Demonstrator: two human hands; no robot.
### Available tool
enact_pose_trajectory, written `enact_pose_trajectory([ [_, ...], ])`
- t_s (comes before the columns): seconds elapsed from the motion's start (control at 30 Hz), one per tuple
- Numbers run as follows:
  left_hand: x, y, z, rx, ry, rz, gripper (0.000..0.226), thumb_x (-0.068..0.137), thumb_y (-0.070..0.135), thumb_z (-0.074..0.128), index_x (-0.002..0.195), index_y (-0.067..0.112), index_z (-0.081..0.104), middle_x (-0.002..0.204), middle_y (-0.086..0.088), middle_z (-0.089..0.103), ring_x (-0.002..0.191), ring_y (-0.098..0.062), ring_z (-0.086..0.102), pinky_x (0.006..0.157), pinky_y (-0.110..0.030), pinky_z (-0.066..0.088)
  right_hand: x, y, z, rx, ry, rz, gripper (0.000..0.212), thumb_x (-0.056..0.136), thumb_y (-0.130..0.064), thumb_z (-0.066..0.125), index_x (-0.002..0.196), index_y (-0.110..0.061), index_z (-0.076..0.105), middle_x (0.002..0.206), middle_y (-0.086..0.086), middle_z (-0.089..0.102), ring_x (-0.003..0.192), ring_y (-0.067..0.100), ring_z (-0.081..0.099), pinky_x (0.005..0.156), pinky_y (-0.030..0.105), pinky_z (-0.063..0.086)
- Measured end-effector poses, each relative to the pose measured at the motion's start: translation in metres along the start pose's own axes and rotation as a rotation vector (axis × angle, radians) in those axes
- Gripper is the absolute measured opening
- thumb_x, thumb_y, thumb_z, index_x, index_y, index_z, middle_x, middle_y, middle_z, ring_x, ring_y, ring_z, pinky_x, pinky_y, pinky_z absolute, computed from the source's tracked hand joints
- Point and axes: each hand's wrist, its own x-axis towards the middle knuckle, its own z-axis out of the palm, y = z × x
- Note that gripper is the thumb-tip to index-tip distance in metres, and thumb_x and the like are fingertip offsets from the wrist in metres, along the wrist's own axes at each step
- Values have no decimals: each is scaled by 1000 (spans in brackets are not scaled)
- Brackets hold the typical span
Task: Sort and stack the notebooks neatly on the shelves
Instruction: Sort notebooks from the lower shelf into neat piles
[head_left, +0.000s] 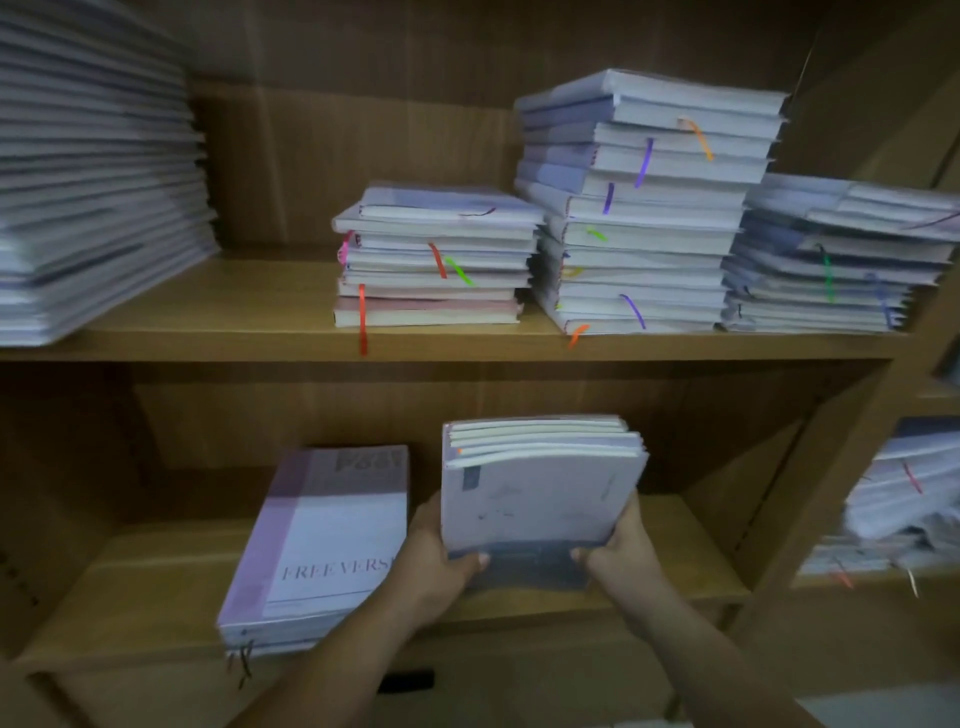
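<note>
As four stacks (634, 208) sit on the upper shelf (260, 343), my left hand (434, 561) and right hand (621, 551) grip a bundle of notebooks (540, 488) upright over the lower shelf (691, 571), just beside a flat pink pile (322, 540).

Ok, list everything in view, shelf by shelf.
shelf unit: one, brown wood, all around
large stack: one, white-blue, blurred, upper shelf far left
short stack: one, white over pink, upper shelf middle
tall stack: one, white-blue, right of the short stack
right stack: one, white and blue, upper far right
ribbon markers: many, mixed colours, upper stacks
lilac stack: one, FREE VERSE cover, lower shelf left
held bundle: one, pale, dark lower band, over lower shelf
side pile: one, white, blurred, next compartment right
left grip: one, bundle's lower left
right grip: one, bundle's lower right
</note>
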Motion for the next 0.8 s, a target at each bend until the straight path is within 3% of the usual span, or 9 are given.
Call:
enact_pose_trajectory([
  [0.07, -1, 5, -1, -13, 12, 34, 79, 80, 19, 85, 139, 45, 39, 132, 19, 53, 126, -6, 50, 92, -17, 49, 5, 3, 1, -8, -19, 6, 91, 70, 3, 75, 142, -35, 33, 126, -3, 55, 125, 14, 52, 103, 48, 51],
  [0.13, -2, 17, 0, -35, 75, 76, 88, 78, 11, 85, 142, 44, 35, 131, 19, 50, 123, -2, 49, 83, -9, 48, 12, 4, 4, 4, 3, 53, 82, 75, 9, 73, 138, -33, 40, 125, -2, 57, 124, 18, 53, 103, 53, 51],
  [0.23, -8, 28, 4, -107, 175, 72, 107, 77, 6, 79, 154, 48, 16, 142, 15, 44, 130, -5, 44, 102, -24, 50, 16, 5, 11, 76, 84, 92, 68, 83, -3, 76, 132, -41, 48, 121, -7, 61, 119, 17, 58, 96, 53, 54],
  [0.33, -15, 33, 9, -144, 199, 90, 111, 83, 7, 69, 153, 60, 0, 149, 14, 42, 134, -9, 45, 109, -38, 49, 10, 5, 13, 104, 106, -36, 83, 84, -4, 77, 143, -46, 37, 130, -9, 58, 123, 14, 57, 97, 50, 54],
  [0.43, -12, 34, 7, -120, 172, 105, 104, 88, 11, 68, 154, 58, 2, 148, 11, 44, 132, -11, 48, 106, -40, 52, 6, 6, 12, 105, 89, -100, 96, 85, 3, 72, 152, -44, 23, 136, -6, 54, 130, 16, 53, 101, 52, 53],
  [0.6, -7, 32, -4, 0, 126, 131, 99, 95, 28, 68, 154, 57, -7, 158, 16, 32, 142, -9, 38, 114, -42, 45, 14, 0, 8, 107, 53, -111, 100, 89, -10, 74, 148, -65, 13, 147, -9, 43, 132, 20, 50, 95, 56, 56],
  [0.73, -5, 33, 0, 90, 113, 142, 99, 99, 28, 62, 154, 51, -17, 162, 11, 27, 141, -11, 38, 116, -34, 40, 16, 0, 11, 42, -5, -123, 97, 93, -15, 70, 150, -61, 6, 149, -10, 40, 136, 17, 45, 104, 54, 51],
  [0.8, -3, 33, 1, 98, 106, 132, 100, 99, 26, 62, 154, 50, -18, 164, 11, 25, 144, -11, 35, 118, -34, 36, 19, 2, 11, 59, 4, -95, 94, 90, -16, 72, 149, -58, 13, 146, -11, 43, 136, 17, 45, 105, 55, 49],
])
